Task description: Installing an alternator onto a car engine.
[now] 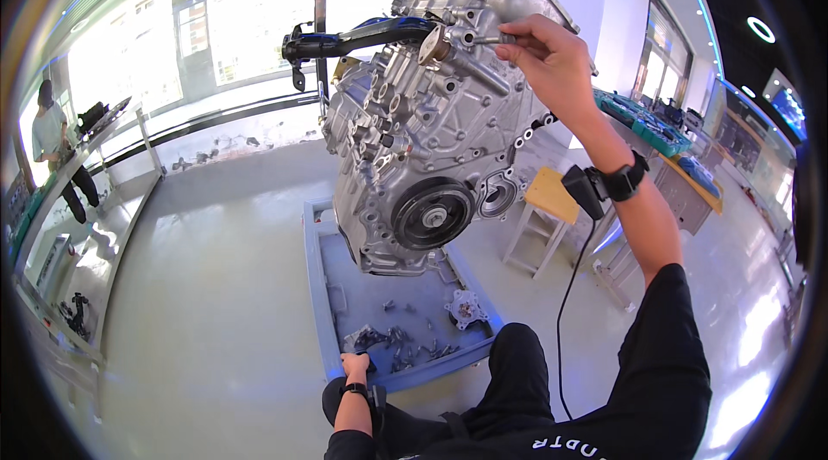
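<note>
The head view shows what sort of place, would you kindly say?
Probably an engine workshop or training room: a metal engine above a blue-framed tray of loose parts, and a workbench at right.

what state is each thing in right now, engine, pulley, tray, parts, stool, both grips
engine, raised above the tray
black pulley, fitted on the engine
black pipe-like part, jutting left from the engine's top
tray, holding parts
small metal parts, scattered loose
silver cover, lying in the tray, off the engine
stool, upright
right grip, fingertips at the engine's upper part, hold unclear
left grip, at the tray's near-left corner, hold unclear
</note>
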`<state>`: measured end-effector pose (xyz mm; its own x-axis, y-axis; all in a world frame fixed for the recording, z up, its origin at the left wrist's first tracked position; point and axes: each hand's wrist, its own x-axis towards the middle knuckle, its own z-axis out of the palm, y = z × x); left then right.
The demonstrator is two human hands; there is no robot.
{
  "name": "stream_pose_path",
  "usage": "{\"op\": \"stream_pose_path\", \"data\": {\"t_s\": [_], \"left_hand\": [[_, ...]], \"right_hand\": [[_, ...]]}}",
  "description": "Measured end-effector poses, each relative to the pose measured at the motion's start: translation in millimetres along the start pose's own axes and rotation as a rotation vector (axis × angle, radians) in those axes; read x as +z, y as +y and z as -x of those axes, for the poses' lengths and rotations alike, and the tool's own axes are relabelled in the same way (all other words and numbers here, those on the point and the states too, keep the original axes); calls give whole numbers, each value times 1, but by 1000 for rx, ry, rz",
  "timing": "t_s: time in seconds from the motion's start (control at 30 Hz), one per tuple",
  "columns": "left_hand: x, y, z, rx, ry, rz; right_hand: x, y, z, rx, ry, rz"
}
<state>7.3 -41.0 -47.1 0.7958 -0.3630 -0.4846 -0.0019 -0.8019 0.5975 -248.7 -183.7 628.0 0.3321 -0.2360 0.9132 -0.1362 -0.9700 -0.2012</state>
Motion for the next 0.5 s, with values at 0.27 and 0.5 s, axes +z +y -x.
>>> {"op": "stream_pose_path", "data": {"t_s": [0.27, 0.5], "left_hand": [[-4, -4, 6, 19, 7, 74], [-13, 7, 16, -46, -7, 55]], "right_hand": [[35, 29, -14, -574, 61, 465], [39, 17, -23, -307, -18, 1050]]}}
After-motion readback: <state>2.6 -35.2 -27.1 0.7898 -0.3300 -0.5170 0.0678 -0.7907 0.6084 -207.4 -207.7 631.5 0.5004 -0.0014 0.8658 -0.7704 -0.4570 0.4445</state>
